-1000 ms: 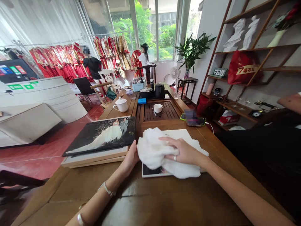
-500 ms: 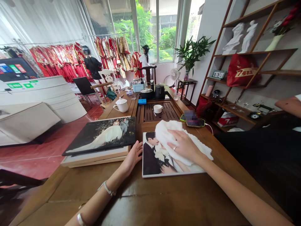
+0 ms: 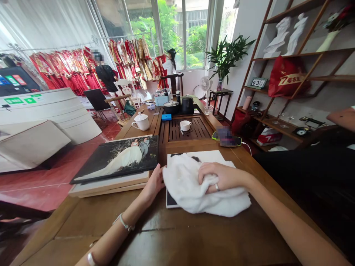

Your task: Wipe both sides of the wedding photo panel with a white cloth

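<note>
A white fluffy cloth [image 3: 183, 184] lies bunched over a wedding photo panel [image 3: 171, 200] on the wooden table, hiding most of the picture. Only the panel's upper edge and lower left corner show. My right hand [image 3: 224, 176] is closed on the cloth, its fingers curled into the folds. At the panel's left edge rests my left hand [image 3: 155, 183], fingers fairly straight and holding nothing; the cloth's edge meets the fingertips. Left of that hand, a dark wedding photo panel [image 3: 119, 159] lies on top of other light-edged panels [image 3: 111, 189].
Beyond the panels stand a lidded white mug [image 3: 141, 122], a small white cup [image 3: 185, 125] on a slatted tea tray [image 3: 198, 129], and a blue box [image 3: 166, 117]. A phone [image 3: 226, 137] with a cable lies at the right. Two people stand by the clothes racks; another person's arm [image 3: 344, 117] is at right.
My right hand has drawn the cloth down and left across the panel, covering the pictured couple, and its fingers have gone from flat to curled. My left hand stays at the panel's left edge.
</note>
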A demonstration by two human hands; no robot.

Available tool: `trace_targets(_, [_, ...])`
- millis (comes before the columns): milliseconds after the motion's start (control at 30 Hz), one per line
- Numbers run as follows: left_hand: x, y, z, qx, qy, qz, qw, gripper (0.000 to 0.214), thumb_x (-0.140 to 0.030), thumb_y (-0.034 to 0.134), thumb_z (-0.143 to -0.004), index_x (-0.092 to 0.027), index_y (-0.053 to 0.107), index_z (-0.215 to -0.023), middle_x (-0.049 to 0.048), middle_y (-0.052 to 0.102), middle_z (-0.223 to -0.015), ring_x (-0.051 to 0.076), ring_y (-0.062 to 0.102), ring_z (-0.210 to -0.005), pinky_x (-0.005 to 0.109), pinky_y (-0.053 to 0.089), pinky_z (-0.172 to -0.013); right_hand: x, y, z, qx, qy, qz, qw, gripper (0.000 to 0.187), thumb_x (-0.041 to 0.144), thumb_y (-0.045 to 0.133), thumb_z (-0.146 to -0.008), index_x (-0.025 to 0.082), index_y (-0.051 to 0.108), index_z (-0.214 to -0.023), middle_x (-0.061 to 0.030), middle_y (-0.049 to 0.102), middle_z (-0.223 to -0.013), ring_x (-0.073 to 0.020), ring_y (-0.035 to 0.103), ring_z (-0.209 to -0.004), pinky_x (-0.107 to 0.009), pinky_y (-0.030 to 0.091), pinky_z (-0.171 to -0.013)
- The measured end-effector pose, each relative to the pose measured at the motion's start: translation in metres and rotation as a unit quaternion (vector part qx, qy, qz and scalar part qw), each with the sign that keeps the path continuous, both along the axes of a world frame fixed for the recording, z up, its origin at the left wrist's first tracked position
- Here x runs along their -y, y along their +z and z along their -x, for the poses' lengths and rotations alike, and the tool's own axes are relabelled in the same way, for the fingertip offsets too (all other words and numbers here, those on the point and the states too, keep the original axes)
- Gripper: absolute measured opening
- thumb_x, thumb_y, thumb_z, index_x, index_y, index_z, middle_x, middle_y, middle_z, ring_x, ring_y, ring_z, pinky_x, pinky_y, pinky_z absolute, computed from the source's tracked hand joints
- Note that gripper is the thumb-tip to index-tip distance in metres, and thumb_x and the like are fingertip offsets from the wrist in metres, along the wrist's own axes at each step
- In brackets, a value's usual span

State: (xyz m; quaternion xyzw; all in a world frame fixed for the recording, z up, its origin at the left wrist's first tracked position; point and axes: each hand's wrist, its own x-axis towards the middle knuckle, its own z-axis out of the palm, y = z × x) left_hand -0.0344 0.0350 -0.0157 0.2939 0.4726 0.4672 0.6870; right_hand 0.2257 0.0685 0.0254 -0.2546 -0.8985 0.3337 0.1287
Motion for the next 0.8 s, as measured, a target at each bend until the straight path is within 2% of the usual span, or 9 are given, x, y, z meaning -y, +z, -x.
trace_targets(133, [-0.004,-0.002,0.002,-0.015,0.022,0.011,1.0,0.057,-0.043,0.029,-0.097,-0.007,0.04,-0.14,0.018,0.054,-0.136,0.027,0.045,-0.131,0.039,0.036,-0.105,-0.016,-0.005,-0.02,0.07,-0.173,-0.051,0.981,0.011,0.026,0.062,-0.076,0.02,0.061,-0.086,-0.0031,0.065,-0.091,-0.0201,0.058,-0.085,-0.029,0.043,-0.075])
trace_targets(267, [-0.006,-0.005,0.003,-0.012,0.028,0.014,0.999,0.058,-0.043,0.031,-0.096,-0.005,0.04,-0.139,0.0206,0.055,-0.134,0.028,0.047,-0.129,0.038,0.039,-0.102,-0.025,-0.017,-0.02,0.152,-0.347,-0.135,0.916,0.015,0.027,0.05,-0.083,0.018,0.059,-0.092,-0.0107,0.065,-0.101,-0.0283,0.057,-0.096,-0.034,0.042,-0.073])
trace_targets(333, [-0.006,-0.006,0.004,-0.008,0.027,0.01,1.0,0.057,-0.044,0.033,-0.096,-0.007,0.043,-0.138,0.0196,0.056,-0.133,0.028,0.047,-0.129,0.037,0.039,-0.102,-0.025,-0.022,-0.014,0.17,-0.392,-0.176,0.887,0.02,0.027,0.047,-0.085,0.016,0.058,-0.098,-0.0137,0.064,-0.106,-0.0319,0.055,-0.099,-0.038,0.043,-0.076])
trace_targets(367, [-0.006,-0.006,0.004,-0.008,0.024,0.008,1.0,0.056,-0.044,0.033,-0.096,-0.008,0.044,-0.138,0.0188,0.056,-0.133,0.027,0.047,-0.129,0.037,0.038,-0.102,-0.023,-0.025,-0.009,0.166,-0.394,-0.197,0.882,0.023,0.026,0.047,-0.085,0.015,0.057,-0.103,-0.0148,0.063,-0.107,-0.0326,0.055,-0.1,-0.04,0.043,-0.078])
trace_targets(400, [-0.005,-0.005,0.004,-0.01,0.02,0.007,1.0,0.055,-0.044,0.033,-0.096,-0.01,0.044,-0.137,0.0179,0.056,-0.133,0.027,0.047,-0.129,0.038,0.037,-0.103,-0.019,-0.026,-0.004,0.152,-0.38,-0.216,0.886,0.027,0.025,0.048,-0.084,0.014,0.056,-0.108,-0.0156,0.063,-0.108,-0.0326,0.054,-0.101,-0.042,0.043,-0.081])
trace_targets(467, [-0.005,-0.005,0.003,-0.017,0.017,0.011,1.0,0.055,-0.044,0.031,-0.096,-0.01,0.044,-0.137,0.0168,0.057,-0.134,0.027,0.045,-0.131,0.04,0.035,-0.106,-0.009,-0.028,0.008,0.096,-0.315,-0.237,0.914,0.035,0.022,0.051,-0.084,0.013,0.052,-0.118,-0.0156,0.061,-0.114,-0.0307,0.053,-0.104,-0.043,0.042,-0.089])
trace_targets(600, [-0.002,-0.004,0.002,0.017,0.007,-0.004,1.0,0.054,-0.046,0.032,-0.096,-0.011,0.049,-0.134,0.0125,0.061,-0.131,0.026,0.045,-0.132,0.038,0.03,-0.111,0.019,-0.023,0.03,-0.043,-0.101,-0.179,0.978,0.043,0.028,0.06,-0.082,0.018,0.052,-0.123,-0.0103,0.062,-0.117,-0.0242,0.054,-0.107,-0.038,0.042,-0.093])
trace_targets(700, [0.002,-0.004,0.001,0.079,-0.026,-0.016,0.996,0.056,-0.051,0.042,-0.091,-0.011,0.056,-0.129,0.0102,0.066,-0.123,0.027,0.054,-0.124,0.036,0.03,-0.111,0.035,-0.017,0.041,-0.096,0.037,-0.114,0.988,0.046,0.032,0.07,-0.075,0.02,0.058,-0.118,-0.0074,0.065,-0.109,-0.0222,0.056,-0.101,-0.036,0.042,-0.092])
trace_targets(800, [0.006,-0.001,0.0,0.077,-0.035,-0.001,0.996,0.06,-0.055,0.048,-0.087,-0.01,0.058,-0.126,0.0107,0.071,-0.114,0.03,0.061,-0.114,0.038,0.034,-0.109,0.036,-0.015,0.041,-0.101,0.109,-0.068,0.987,0.046,0.029,0.075,-0.068,0.02,0.064,-0.112,-0.0049,0.068,-0.103,-0.0212,0.056,-0.097,-0.033,0.043,-0.089])
